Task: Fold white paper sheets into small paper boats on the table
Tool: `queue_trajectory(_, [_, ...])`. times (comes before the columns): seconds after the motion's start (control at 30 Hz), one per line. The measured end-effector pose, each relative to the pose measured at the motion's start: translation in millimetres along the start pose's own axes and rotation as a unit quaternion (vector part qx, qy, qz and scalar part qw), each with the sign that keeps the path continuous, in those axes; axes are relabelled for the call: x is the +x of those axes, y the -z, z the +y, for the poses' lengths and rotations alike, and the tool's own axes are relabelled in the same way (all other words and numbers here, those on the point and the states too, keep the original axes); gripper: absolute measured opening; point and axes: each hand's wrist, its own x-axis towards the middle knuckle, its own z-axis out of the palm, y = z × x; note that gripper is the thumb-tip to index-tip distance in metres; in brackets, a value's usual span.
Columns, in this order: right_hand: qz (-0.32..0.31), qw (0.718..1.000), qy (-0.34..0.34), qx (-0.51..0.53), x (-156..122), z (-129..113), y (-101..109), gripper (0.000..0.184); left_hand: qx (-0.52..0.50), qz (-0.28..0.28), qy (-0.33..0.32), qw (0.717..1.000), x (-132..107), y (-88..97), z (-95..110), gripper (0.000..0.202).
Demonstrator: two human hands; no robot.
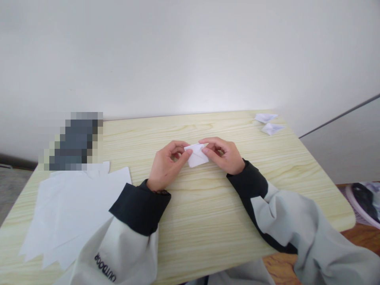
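Observation:
A small folded piece of white paper (197,156) is held up between both hands over the middle of the table. My left hand (168,163) pinches its left edge, thumb in front and fingers behind. On the other side, my right hand (223,154) grips the upper right corner between thumb and fingers. Crease lines show on the paper's front face; its back is hidden from me.
Loose white paper sheets (86,206) lie spread at the left, below a pixelated dark object (75,138). Two folded paper boats (271,128) rest at the table's (190,237) far right corner. A wall stands behind; a basket (356,208) is on the floor at right.

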Motion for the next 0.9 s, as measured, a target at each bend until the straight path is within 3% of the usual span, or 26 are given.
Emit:
queue_trajectory(0.47, [0.012,1.000,-0.020,-0.004,0.6,3.5,-0.1,0.015,-0.042,0.006,0.015,0.999,1.4,-0.8,-1.6,0.038])
queue_trajectory(0.6, [0.040,0.997,-0.046,0.046,1.6,5.3,-0.8,0.024,-0.034,-0.041,0.009,0.999,0.1,-1.4,-1.1,0.045])
queue_trajectory(0.7, [0.018,0.998,-0.051,0.039,2.0,3.3,-0.5,0.021,-0.014,-0.071,0.003,0.997,-0.6,-2.2,-1.2,0.040])
queue_trajectory(0.77, [0.005,0.998,-0.058,0.029,1.7,2.1,-0.5,0.019,-0.020,-0.062,-0.001,0.998,-0.6,-2.5,-1.9,0.032])
queue_trajectory(0.9, [0.012,0.996,-0.084,0.029,0.5,1.5,-0.7,0.019,-0.002,0.015,-0.012,1.000,0.1,-2.4,-4.5,0.028])
